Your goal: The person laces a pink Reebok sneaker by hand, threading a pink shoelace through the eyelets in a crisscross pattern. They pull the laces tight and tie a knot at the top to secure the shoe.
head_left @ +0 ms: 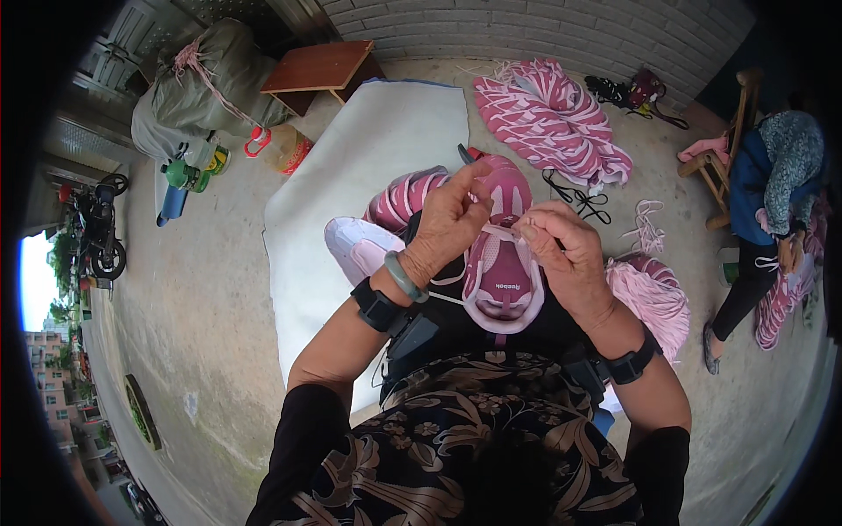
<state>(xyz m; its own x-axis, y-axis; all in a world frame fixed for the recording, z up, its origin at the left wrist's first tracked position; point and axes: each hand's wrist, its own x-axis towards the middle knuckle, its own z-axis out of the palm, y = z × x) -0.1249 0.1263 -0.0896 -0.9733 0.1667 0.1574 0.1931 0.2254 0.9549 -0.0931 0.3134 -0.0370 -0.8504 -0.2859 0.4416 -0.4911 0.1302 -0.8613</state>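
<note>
A pink shoe upper point(502, 289) with a pale collar rests on my lap, its toe pointing away from me. Over its left side my left hand point(449, 219) is closed, thumb against fingers, with a bit of white lace at the fingertips. On the other side my right hand point(566, 250) pinches a white shoelace point(495, 231) close to the eyelets. A loose strand of lace trails below my left hand. Left of it lie a whitish shoe piece point(361, 250) and striped pink uppers point(408, 195), partly covered by my left arm.
A white sheet point(368, 131) covers the ground ahead. Beyond are a pink upper pile point(553, 127), black cords point(579, 197), a wooden stool point(320, 68) and an oil bottle point(285, 149). Pink laces point(649, 302) lie at right, near a seated co-worker point(781, 193).
</note>
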